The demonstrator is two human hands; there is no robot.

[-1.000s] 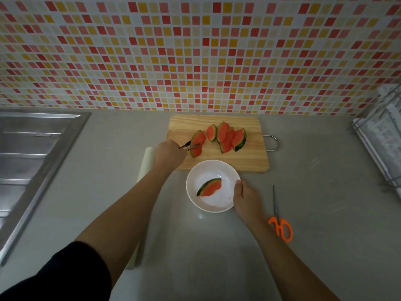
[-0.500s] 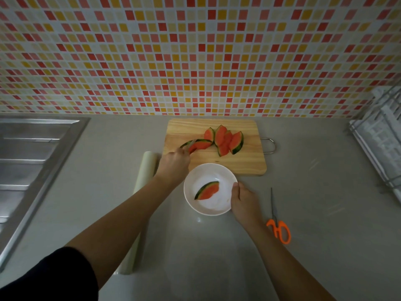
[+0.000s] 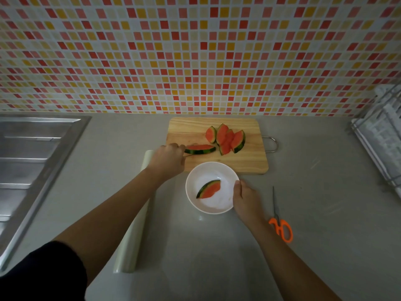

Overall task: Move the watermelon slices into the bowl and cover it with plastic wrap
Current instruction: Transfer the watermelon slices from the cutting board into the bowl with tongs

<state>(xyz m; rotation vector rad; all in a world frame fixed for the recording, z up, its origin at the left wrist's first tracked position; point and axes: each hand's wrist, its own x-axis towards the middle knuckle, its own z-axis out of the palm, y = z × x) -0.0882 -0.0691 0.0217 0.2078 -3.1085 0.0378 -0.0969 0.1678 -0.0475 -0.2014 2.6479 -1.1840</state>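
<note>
**A:** How far along is the job?

**B:** Early, I'd judge. One watermelon slice [image 3: 209,189] lies in the white bowl [image 3: 208,172] on the grey counter. About four more slices [image 3: 226,137] lean together on the wooden cutting board [image 3: 188,127], which sits just behind the bowl. A long slice [image 3: 200,148] is over the board's left part, held by the left hand. The plastic wrap roll [image 3: 134,235] lies on the counter under the left forearm, so the covering is not yet begun.

**A:** And the fingers?

**B:** The left hand [image 3: 168,160] has its fingers curled closed at the end of the long slice, gripping it. The back of the hand hides the fingertips, so I cannot tell exactly how they pinch. The right hand [image 3: 246,198] curls round the bowl's right rim, thumb on the edge, apparently steadying it. Orange-handled scissors [image 3: 281,228] lie untouched near the right wrist
</note>
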